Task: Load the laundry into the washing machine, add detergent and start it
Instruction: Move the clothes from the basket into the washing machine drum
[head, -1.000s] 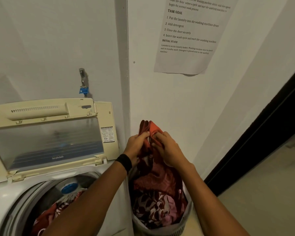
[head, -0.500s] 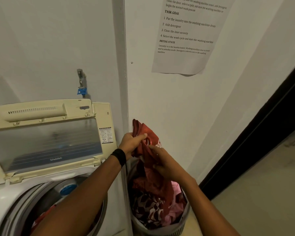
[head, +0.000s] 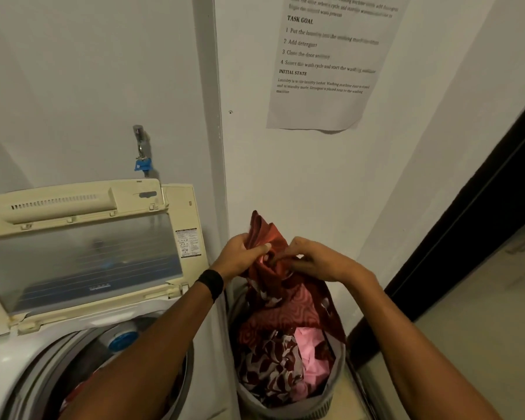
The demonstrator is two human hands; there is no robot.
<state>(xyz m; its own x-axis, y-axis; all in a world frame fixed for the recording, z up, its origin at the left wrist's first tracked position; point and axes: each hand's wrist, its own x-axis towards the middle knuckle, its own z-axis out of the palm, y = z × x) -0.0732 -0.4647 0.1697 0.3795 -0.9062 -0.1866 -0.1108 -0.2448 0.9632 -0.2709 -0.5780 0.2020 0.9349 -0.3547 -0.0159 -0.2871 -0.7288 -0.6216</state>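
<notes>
Red cloth point(head: 267, 237) is gripped by the left hand point(head: 240, 256) and the right hand point(head: 319, 262), bunched just above the basket point(head: 331, 401) at 6 o'clock. It looks soft, light and floppy, so a thick bunch should be gathered before it is carried to the washing machine point(head: 0, 359) at 8 o'clock.

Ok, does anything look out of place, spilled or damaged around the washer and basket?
Nothing is spilled. The washing machine's raised lid is yellowed, and its lower frame looks chipped or peeling at the corners. The paper notice bows off the wall along its bottom edge.
</notes>
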